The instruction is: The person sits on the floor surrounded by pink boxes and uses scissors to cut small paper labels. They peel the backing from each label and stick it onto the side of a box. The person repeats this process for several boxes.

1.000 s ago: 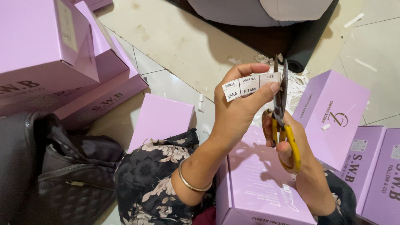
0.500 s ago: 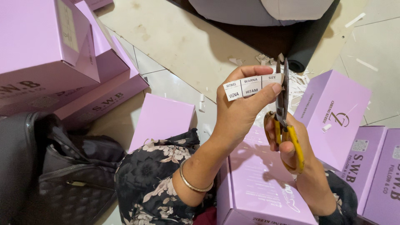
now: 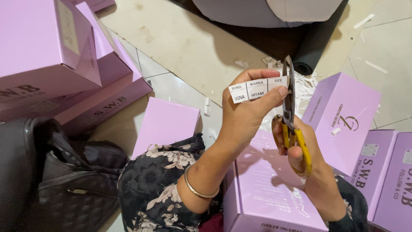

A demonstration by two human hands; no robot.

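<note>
White paper label [image 3: 257,89] pinched in left hand [image 3: 246,116] above lilac boxes [image 3: 274,184], yellow-handled scissors [image 3: 292,124] gripped in right hand [image 3: 300,150], blades at its right edge: likely crooked cut, or nicked thumb, should paper flex.

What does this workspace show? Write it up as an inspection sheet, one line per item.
Surface: pale tiled floor, scuffed, with a dark mat at the top.
Job's things: white paper label with a printed grid; yellow-handled scissors, blades pointing up at the label's right end.
Clutter: lilac cardboard boxes stacked at left, lying at right and below the hands; white paper scraps on the floor; black quilted bag at lower left.
Grippers: left hand pinches the label between thumb and fingers; right hand grips the scissors.
Cables: nothing seen.
Surroundings: grey rounded object at top edge; floral sleeve, gold bangle on the left wrist.
</note>
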